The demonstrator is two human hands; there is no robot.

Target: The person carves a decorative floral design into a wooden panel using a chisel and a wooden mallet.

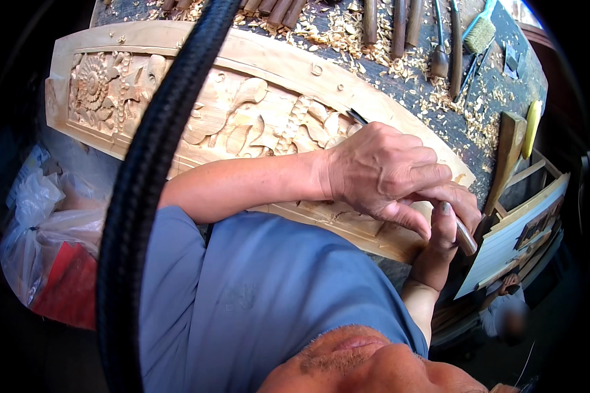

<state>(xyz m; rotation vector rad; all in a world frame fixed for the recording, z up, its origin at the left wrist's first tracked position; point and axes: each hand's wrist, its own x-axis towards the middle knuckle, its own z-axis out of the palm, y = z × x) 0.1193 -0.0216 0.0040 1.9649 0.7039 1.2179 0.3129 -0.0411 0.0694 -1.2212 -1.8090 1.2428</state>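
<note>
A pale wooden panel (236,128) carved in relief with a rosette and leafy shapes lies across the bench. My left hand (383,170) is closed over a carving chisel (464,239) on the panel's right part, with the dark blade (356,116) showing just beyond its knuckles at the carved recess. My right hand (449,206), partly behind the left, is wrapped round the wooden handle, whose end sticks out below it. The panel's lower middle is hidden by my left forearm, and a thick black braided cord crosses the left part of the view.
The dark bench (485,85) holds wood shavings, several chisels (398,33), a brush (480,36), a wooden mallet (508,150) and a yellow object (531,128). Plastic bags (39,216) lie at left. At right are leaning boards (505,236) and another person (501,311).
</note>
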